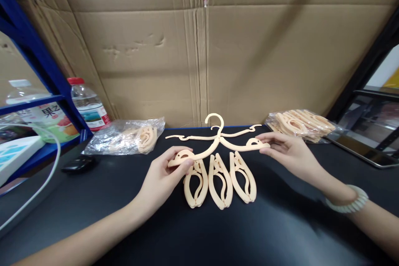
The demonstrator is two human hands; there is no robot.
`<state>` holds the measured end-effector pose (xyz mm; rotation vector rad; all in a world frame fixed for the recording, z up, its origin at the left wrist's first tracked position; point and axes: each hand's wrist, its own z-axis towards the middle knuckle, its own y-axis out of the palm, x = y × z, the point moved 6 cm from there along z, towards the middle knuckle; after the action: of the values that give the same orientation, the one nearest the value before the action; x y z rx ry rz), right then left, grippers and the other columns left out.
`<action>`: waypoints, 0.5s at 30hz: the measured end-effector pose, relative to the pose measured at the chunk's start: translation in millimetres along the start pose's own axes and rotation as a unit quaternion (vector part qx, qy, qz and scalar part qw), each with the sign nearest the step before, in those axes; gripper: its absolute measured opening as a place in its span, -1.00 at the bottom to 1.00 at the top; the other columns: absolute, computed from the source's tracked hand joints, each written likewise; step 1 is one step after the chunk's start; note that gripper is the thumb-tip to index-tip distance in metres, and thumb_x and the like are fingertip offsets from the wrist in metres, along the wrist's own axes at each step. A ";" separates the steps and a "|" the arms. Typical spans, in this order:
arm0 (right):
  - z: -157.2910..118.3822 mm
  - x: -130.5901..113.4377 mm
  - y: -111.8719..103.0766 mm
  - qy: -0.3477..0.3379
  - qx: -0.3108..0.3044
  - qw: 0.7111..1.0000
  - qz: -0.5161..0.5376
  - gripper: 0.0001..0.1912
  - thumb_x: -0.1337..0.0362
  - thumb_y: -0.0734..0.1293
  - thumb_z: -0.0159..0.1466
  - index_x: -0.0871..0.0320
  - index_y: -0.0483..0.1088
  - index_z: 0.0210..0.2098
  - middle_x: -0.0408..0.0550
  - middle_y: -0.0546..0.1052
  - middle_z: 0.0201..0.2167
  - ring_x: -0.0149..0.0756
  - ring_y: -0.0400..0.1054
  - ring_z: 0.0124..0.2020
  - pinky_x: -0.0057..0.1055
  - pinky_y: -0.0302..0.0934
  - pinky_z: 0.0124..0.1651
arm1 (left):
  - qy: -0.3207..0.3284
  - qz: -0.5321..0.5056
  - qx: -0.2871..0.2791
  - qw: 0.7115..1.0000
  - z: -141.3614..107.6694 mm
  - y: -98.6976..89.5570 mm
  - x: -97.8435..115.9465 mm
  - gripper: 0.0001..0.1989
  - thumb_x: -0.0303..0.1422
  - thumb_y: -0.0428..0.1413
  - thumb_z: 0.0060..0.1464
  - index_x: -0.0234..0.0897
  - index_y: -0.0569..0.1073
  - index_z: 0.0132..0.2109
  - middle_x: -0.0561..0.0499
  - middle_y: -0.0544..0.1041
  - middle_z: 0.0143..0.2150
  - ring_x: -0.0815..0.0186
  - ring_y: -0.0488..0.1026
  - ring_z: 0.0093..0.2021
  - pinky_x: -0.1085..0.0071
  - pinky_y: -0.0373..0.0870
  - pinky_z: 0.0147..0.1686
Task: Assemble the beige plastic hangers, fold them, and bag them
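An unfolded cream folding hanger (213, 147) is held up by its two arm ends, its hook pointing upward. My left hand (166, 174) pinches the left end between thumb and fingers. On the opposite end, my right hand (288, 151) grips the tip the same way. Behind it, a second unfolded hanger (199, 137) lies on the black table, partly hidden by the held one. Below the held hanger lie three folded hangers in a row: a left one (188, 193), a middle one (213, 187) and a right one (252, 183).
Clear bags of folded hangers lie at the back left (124, 135) and back right (299, 122). A black mouse (77, 164), a red-capped bottle (90, 106) and a white cable (51, 172) are at left. A tablet-like device (364, 151) lies right. Cardboard (140, 62) walls the back.
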<state>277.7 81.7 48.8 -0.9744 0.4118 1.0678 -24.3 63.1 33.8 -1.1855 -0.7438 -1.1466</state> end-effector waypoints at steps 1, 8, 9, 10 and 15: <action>1.1 4.0 -0.3 0.019 -0.002 0.999 0.036 -0.69 0.11 0.42 0.16 0.13 0.47 -0.16 0.00 0.58 -0.21 -0.18 0.50 -0.20 -0.23 0.45 -0.09 | -0.003 -0.011 0.005 1.000 0.0 -0.5 -0.4 -0.71 -0.18 0.19 0.07 -0.21 0.46 -0.10 0.05 0.50 -0.30 0.33 0.44 -0.35 0.44 0.41 -0.33; -1.5 17.3 6.7 0.129 -0.010 0.949 0.288 -0.72 0.19 0.45 0.15 0.06 0.49 -0.14 -0.05 0.55 -0.21 -0.32 0.45 -0.26 -0.34 0.42 -0.17 | -0.030 -0.132 0.019 0.991 1.5 0.8 -1.2 -0.77 -0.29 0.28 -0.02 -0.25 0.49 -0.21 0.06 0.51 -0.36 0.34 0.45 -0.34 0.48 0.42 -0.35; -2.3 18.0 8.2 0.141 -0.007 0.939 0.314 -0.71 0.20 0.45 0.15 0.06 0.48 -0.13 -0.07 0.54 -0.25 -0.35 0.44 -0.30 -0.37 0.41 -0.19 | -0.031 -0.148 0.017 0.988 1.5 1.4 -0.1 -0.80 -0.30 0.29 -0.03 -0.26 0.50 -0.25 0.06 0.50 -0.37 0.35 0.44 -0.35 0.49 0.42 -0.36; -3.0 18.8 9.6 0.152 0.000 0.929 0.337 -0.70 0.21 0.46 0.14 0.06 0.47 -0.12 -0.09 0.53 -0.29 -0.38 0.42 -0.33 -0.40 0.40 -0.22 | -0.029 -0.164 0.014 0.986 1.3 2.1 1.5 -0.82 -0.32 0.30 -0.04 -0.27 0.50 -0.29 0.06 0.50 -0.36 0.36 0.44 -0.36 0.49 0.42 -0.35; -9.1 15.9 22.3 0.191 0.026 0.895 0.403 -0.71 0.29 0.53 0.04 0.08 0.38 -0.31 -0.20 0.50 -0.43 -0.48 0.36 -0.43 -0.55 0.31 -0.36 | -0.025 -0.192 -0.018 0.981 -2.9 10.6 7.9 -0.85 -0.35 0.30 -0.04 -0.32 0.49 -0.41 0.01 0.52 -0.30 0.38 0.42 -0.32 0.53 0.39 -0.35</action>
<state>267.0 85.9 22.3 -0.9833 1.2405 1.5913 -12.2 57.9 37.0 -1.1318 -1.0242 -1.4577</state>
